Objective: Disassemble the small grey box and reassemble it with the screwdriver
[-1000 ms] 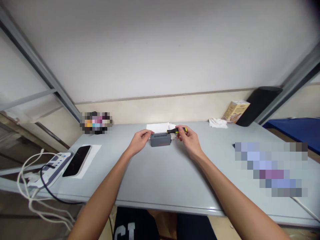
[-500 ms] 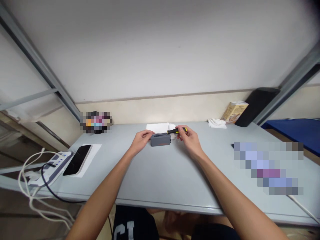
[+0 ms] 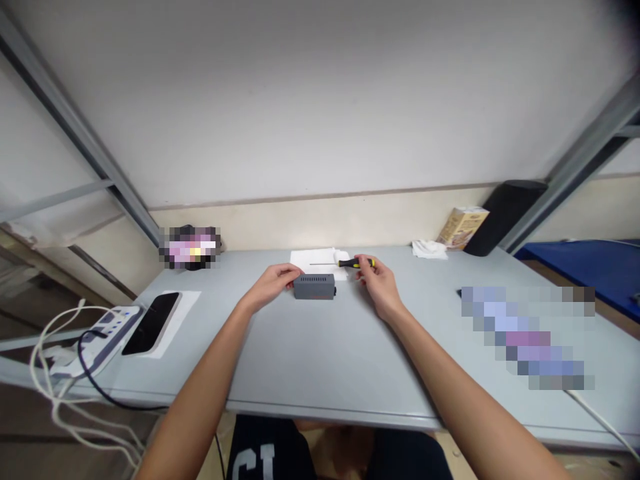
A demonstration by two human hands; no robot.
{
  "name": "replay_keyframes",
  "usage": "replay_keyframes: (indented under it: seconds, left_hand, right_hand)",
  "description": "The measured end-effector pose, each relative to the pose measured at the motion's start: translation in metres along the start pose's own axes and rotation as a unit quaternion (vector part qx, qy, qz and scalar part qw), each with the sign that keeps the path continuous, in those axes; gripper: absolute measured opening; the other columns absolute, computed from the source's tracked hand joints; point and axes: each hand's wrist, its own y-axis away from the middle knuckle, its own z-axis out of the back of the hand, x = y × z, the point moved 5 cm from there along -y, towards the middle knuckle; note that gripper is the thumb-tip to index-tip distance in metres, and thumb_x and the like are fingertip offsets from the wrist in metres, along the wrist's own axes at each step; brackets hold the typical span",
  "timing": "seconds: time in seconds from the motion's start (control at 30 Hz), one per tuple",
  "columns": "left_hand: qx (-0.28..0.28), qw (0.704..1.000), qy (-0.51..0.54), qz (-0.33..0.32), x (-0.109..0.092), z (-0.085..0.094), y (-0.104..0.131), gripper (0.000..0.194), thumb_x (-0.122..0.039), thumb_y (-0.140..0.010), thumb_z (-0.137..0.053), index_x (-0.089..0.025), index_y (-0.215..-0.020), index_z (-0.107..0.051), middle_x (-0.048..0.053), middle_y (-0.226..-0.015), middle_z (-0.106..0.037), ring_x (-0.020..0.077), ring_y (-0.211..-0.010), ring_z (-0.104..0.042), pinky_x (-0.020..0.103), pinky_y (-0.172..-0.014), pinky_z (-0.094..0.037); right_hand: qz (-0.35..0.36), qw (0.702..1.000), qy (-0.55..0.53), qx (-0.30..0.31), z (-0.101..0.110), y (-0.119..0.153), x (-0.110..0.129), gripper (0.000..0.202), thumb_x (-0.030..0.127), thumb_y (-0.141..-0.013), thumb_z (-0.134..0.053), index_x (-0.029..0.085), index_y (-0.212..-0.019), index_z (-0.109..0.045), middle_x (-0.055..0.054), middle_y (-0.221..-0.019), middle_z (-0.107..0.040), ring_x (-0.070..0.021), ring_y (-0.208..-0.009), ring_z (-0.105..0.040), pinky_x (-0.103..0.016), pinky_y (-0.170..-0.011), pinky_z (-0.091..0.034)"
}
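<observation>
A small grey box (image 3: pixel 314 287) with a row of vent slots lies flat on the grey table (image 3: pixel 320 360). My left hand (image 3: pixel 273 283) grips its left end. My right hand (image 3: pixel 377 283) is a little to the right of the box and holds a black and yellow screwdriver (image 3: pixel 350 263) by the handle. Its thin shaft points left, lying level over a white sheet of paper (image 3: pixel 316 256) behind the box. The tip is clear of the box.
A black phone (image 3: pixel 151 322) lies on white paper at the left, beside a white power strip (image 3: pixel 95 337) with trailing cables. At the back right are a white cloth (image 3: pixel 429 249), a small carton (image 3: pixel 463 227) and a black cylinder (image 3: pixel 503 213). Metal frame posts stand on both sides.
The box has come down and a little nearer to me, now flat on the table. The screwdriver has come away from the box and its whole shaft shows.
</observation>
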Motion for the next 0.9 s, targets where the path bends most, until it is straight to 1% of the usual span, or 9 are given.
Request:
replay_keyframes:
  seconds: [0.07, 0.1, 0.2, 0.27, 0.33, 0.5, 0.63, 0.83, 0.9]
  left_hand:
    - [0.002, 1.000, -0.005, 0.004, 0.006, 0.008, -0.002, 0.039, -0.052, -0.090, -0.065, -0.016, -0.098, -0.077, 0.006, -0.089, -0.070, 0.0146, -0.072, -0.053, 0.029, -0.071, -0.043]
    - [-0.024, 1.000, -0.003, 0.004, 0.009, 0.015, -0.004, 0.042, -0.054, -0.090, -0.063, -0.016, -0.100, -0.077, 0.007, -0.089, -0.070, 0.0143, -0.070, -0.053, 0.028, -0.070, -0.043]
    - [-0.152, 0.988, -0.016, 0.006, 0.024, 0.037, -0.010, 0.044, -0.053, -0.091, -0.055, -0.014, -0.097, -0.074, 0.008, -0.091, -0.070, 0.0136, -0.065, -0.052, 0.028, -0.064, -0.042]
    - [-0.202, 0.977, -0.071, -0.003, 0.032, 0.045, -0.013, 0.040, -0.049, -0.091, -0.053, -0.014, -0.093, -0.073, 0.007, -0.086, -0.070, 0.0158, -0.069, -0.055, 0.028, -0.068, -0.044]
    - [-0.225, 0.967, -0.116, -0.022, 0.037, 0.047, -0.015, 0.038, -0.046, -0.092, -0.050, -0.015, -0.089, -0.073, 0.007, -0.082, -0.070, 0.0190, -0.077, -0.061, 0.030, -0.074, -0.047]
    - [-0.231, 0.956, -0.177, -0.046, 0.033, 0.040, -0.013, 0.037, -0.042, -0.096, -0.050, -0.017, -0.092, -0.076, 0.006, -0.085, -0.074, 0.0216, -0.083, -0.065, 0.032, -0.081, -0.049]
    - [-0.230, 0.955, -0.175, -0.067, 0.022, 0.036, -0.008, 0.036, -0.042, -0.097, -0.051, -0.017, -0.096, -0.076, 0.007, -0.092, -0.076, 0.0214, -0.086, -0.066, 0.031, -0.085, -0.050]
    - [-0.216, 0.958, -0.168, -0.082, 0.021, 0.034, -0.009, 0.034, -0.041, -0.098, -0.052, -0.016, -0.096, -0.076, 0.008, -0.098, -0.076, 0.0207, -0.088, -0.065, 0.032, -0.087, -0.050]
    - [-0.213, 0.955, -0.180, -0.101, 0.019, 0.031, -0.008, 0.033, -0.040, -0.099, -0.052, -0.016, -0.098, -0.076, 0.009, -0.103, -0.076, 0.0196, -0.086, -0.064, 0.031, -0.085, -0.050]
  right_hand:
    - [0.027, 0.998, 0.034, 0.038, -0.007, 0.004, 0.002, 0.065, 0.075, -0.077, -0.071, 0.019, -0.110, -0.076, 0.001, -0.065, -0.060, -0.0159, -0.064, -0.051, -0.029, -0.062, -0.039]
    - [0.039, 0.997, 0.046, 0.057, -0.011, 0.006, 0.003, 0.063, 0.072, -0.078, -0.072, 0.019, -0.111, -0.076, 0.001, -0.065, -0.060, -0.0164, -0.064, -0.051, -0.030, -0.063, -0.040]
    - [0.066, 0.990, 0.067, 0.105, -0.020, 0.012, 0.005, 0.051, 0.063, -0.079, -0.075, 0.021, -0.108, -0.077, -0.002, -0.078, -0.068, -0.0169, -0.068, -0.052, -0.031, -0.068, -0.042]
    - [0.076, 0.986, 0.078, 0.126, -0.024, 0.014, 0.006, 0.042, 0.057, -0.081, -0.075, 0.023, -0.106, -0.078, -0.004, -0.094, -0.074, -0.0166, -0.071, -0.052, -0.032, -0.073, -0.044]
    - [0.081, 0.983, 0.090, 0.140, -0.027, 0.015, 0.007, 0.038, 0.054, -0.082, -0.074, 0.025, -0.105, -0.079, -0.005, -0.104, -0.076, -0.0168, -0.074, -0.052, -0.033, -0.076, -0.044]
    - [0.067, 0.979, 0.091, 0.168, -0.032, 0.014, 0.008, 0.036, 0.052, -0.081, -0.075, 0.025, -0.105, -0.080, -0.005, -0.107, -0.078, -0.0172, -0.075, -0.055, -0.033, -0.077, -0.046]
    - [0.058, 0.983, 0.062, 0.161, -0.032, 0.011, 0.007, 0.039, 0.053, -0.082, -0.074, 0.024, -0.107, -0.077, -0.005, -0.103, -0.076, -0.0168, -0.073, -0.058, -0.032, -0.075, -0.045]
    - [0.044, 0.992, 0.042, 0.111, -0.022, 0.007, 0.005, 0.054, 0.062, -0.083, -0.073, 0.020, -0.117, -0.075, 0.000, -0.071, -0.066, -0.0160, -0.065, -0.053, -0.029, -0.065, -0.041]
    - [0.035, 0.994, 0.029, 0.099, -0.021, 0.007, 0.005, 0.058, 0.065, -0.083, -0.073, 0.020, -0.119, -0.074, 0.001, -0.068, -0.065, -0.0157, -0.064, -0.052, -0.029, -0.064, -0.040]
